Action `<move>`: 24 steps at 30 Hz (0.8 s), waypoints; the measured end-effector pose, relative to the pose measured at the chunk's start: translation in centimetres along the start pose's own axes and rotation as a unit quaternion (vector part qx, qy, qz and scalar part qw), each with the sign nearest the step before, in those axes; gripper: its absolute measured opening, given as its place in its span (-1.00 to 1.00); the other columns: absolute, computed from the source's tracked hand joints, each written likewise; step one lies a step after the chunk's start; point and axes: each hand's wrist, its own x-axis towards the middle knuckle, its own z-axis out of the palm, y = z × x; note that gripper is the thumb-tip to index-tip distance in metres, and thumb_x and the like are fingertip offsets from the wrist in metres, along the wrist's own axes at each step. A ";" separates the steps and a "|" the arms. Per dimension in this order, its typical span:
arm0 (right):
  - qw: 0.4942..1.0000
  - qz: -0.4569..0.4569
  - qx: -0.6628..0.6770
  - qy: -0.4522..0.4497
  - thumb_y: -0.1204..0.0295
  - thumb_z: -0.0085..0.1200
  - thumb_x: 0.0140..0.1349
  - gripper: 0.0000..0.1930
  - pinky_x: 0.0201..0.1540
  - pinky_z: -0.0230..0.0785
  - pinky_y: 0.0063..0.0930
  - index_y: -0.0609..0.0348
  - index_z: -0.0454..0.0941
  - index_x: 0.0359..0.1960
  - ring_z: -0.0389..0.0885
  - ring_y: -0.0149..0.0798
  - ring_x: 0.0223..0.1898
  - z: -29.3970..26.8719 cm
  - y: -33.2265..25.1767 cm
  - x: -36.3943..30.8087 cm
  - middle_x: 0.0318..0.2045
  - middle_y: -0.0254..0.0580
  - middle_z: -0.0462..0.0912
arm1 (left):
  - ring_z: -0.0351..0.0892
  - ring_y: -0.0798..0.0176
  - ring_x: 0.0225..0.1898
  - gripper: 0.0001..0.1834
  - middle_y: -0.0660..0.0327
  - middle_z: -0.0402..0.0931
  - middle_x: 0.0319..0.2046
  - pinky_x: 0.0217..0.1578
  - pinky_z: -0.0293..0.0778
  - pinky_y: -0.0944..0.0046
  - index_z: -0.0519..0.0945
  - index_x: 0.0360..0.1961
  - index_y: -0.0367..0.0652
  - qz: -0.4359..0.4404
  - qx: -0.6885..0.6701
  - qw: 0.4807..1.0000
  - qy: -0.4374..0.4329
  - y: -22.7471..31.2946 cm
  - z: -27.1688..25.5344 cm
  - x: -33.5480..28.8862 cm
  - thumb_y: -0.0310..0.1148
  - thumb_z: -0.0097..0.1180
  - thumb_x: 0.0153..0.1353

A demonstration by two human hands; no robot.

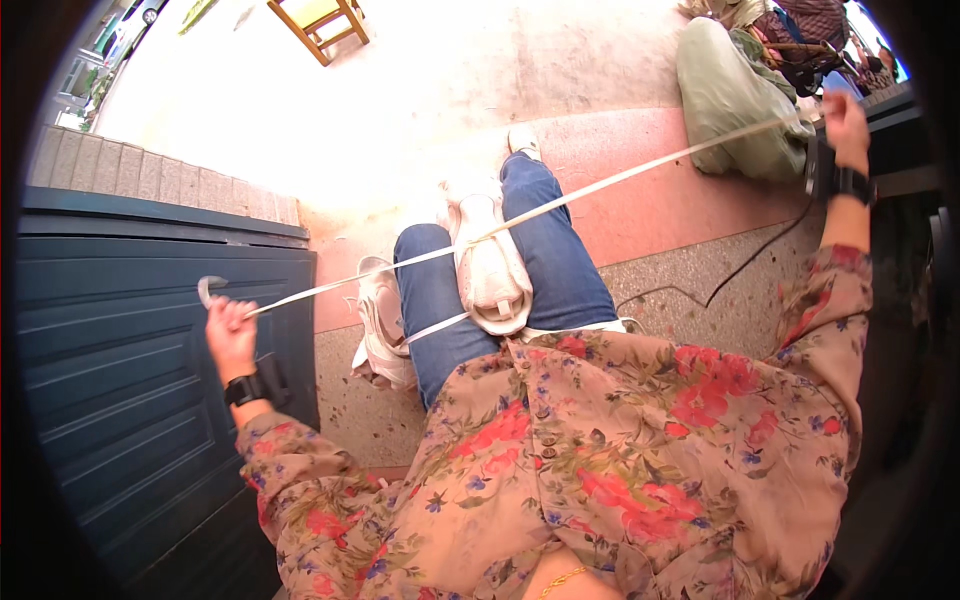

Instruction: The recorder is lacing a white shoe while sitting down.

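A long, thin white cord [600, 186] runs taut on a slant across my lap, lower at the left and higher at the right. My left hand [233, 335] is closed on its left end, in front of the blue door. Far out to the right and raised, my right hand [846, 122] grips the other end. Beneath the cord's middle, a white shoe [493, 285] is wedged between my thighs; the cord crosses over it. A curved, pale hook-like piece [210, 290] shows at my left fist; I cannot tell whether I hold it. A white band [437, 328] crosses my left thigh.
More pale shoes [383, 318] lie on the floor beside my left leg. A dark blue panelled door [130, 350] stands at the left. A full green sack [735, 100] is at the right, near a black cable [745, 265]. A wooden stool [322, 28] stands far ahead.
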 end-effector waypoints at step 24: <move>0.819 -0.151 -0.315 -0.456 0.45 -0.09 -0.02 -0.87 -0.20 0.22 -0.22 0.13 0.54 -0.54 0.39 -0.14 -0.17 32.4 4.4 -46.8 -0.36 -0.20 0.52 | 0.49 0.07 -0.40 -0.87 0.00 0.52 -0.52 -0.33 0.39 0.23 0.60 -0.54 -0.28 0.264 0.740 0.571 -0.236 -24.7 11.3 -3.3 -0.41 0.16 -0.06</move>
